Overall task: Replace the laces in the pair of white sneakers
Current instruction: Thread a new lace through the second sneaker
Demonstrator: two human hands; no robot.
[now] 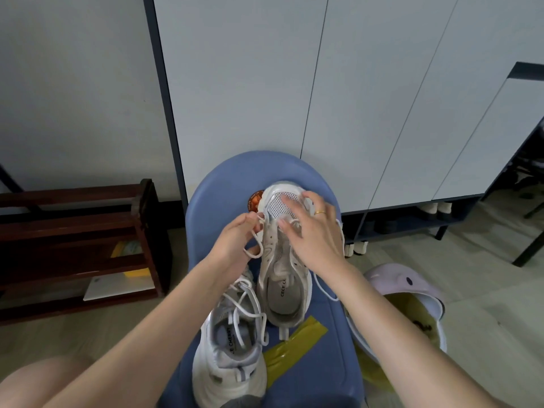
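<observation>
Two white sneakers lie on a blue seat [318,357]. The far sneaker [282,278] points away from me, its lace mostly out of the eyelets. My right hand [312,234] lies over its forefoot, fingers spread on the mesh toe and first eyelets. My left hand [235,245] pinches a loop of white lace [255,251] at that shoe's left side. Another part of the lace [325,287] trails off the right side. The near sneaker [229,348] still has a loose lace threaded across its tongue.
Yellow tape [291,343] is stuck on the seat beside the near shoe. A lilac bin [406,287] with a yellow bag stands to the right. A dark wooden rack [76,245] is on the left, and white cabinet doors [323,83] rise behind the seat.
</observation>
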